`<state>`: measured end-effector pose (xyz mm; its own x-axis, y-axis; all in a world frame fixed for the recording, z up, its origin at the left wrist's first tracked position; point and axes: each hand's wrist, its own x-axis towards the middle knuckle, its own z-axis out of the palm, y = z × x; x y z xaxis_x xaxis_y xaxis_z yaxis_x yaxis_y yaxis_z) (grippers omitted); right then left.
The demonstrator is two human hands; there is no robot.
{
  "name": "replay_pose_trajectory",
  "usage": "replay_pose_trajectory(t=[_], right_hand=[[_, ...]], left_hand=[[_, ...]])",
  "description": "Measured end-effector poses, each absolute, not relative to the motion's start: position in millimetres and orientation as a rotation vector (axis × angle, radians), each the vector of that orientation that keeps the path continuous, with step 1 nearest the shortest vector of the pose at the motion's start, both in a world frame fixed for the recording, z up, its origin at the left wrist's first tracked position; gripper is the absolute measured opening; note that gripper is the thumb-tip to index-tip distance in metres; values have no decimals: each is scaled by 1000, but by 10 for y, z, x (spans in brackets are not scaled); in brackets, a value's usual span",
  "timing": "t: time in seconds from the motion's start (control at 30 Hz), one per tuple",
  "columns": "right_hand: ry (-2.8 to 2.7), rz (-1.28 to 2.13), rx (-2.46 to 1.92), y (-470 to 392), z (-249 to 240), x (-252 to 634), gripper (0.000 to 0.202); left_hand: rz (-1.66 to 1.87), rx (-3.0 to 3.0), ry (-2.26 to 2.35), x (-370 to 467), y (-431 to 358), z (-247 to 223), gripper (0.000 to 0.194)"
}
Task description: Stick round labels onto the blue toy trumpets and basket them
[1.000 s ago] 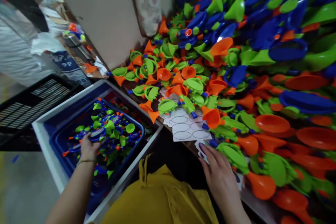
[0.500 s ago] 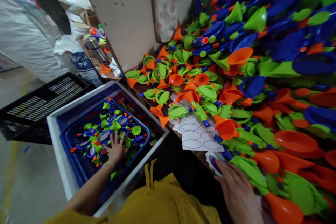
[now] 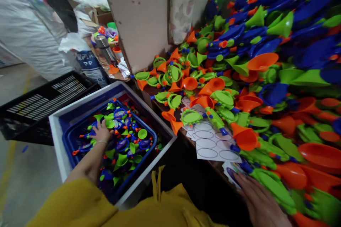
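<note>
My left hand (image 3: 101, 132) reaches into a blue basket (image 3: 69, 149) and lies, fingers spread, on a heap of small blue-and-green toy trumpets (image 3: 122, 145) with orange tips. The basket sits inside a larger white-rimmed bin (image 3: 56, 127). On the right, my right hand (image 3: 257, 193) rests on the table's front edge with its fingers stretched out flat, touching a small stack of printed cards or stickers (image 3: 229, 173). Just beyond lies a white sheet (image 3: 213, 149) with oval outlines. Green-and-orange toy trumpets (image 3: 274, 184) lie right beside that hand.
A large pile of blue, green and orange toy trumpets (image 3: 239, 39) covers the table and rises at the back right. A black crate (image 3: 39, 110) stands left of the bin. A fabric pouch (image 3: 182, 10) hangs on the board (image 3: 135, 17). A metal flask (image 3: 105, 48) stands behind.
My left hand has moved to the left across the toy trumpets in the basket. My right hand stays by the printed cards. The whole view has shifted slightly.
</note>
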<state>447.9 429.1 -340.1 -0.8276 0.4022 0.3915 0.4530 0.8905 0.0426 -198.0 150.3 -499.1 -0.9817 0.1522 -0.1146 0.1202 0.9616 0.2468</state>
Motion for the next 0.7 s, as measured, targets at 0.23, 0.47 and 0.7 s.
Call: replay_pose_trajectory(t=[0.23,0.47,0.7], right_hand=[[-2625,-216,-580,4394,-3557,4577,57],[-2463,-220,-749,4334,-3437,4518,35],[-2100,-143,-893,4079,-2969,4336,17]], left_hand=[[527,-281,3003,-1794,1399,-4986,77],[799,-189,2892,-1055,1440,-4918,85],[1267,632,2273,409,2012,-4573,56]])
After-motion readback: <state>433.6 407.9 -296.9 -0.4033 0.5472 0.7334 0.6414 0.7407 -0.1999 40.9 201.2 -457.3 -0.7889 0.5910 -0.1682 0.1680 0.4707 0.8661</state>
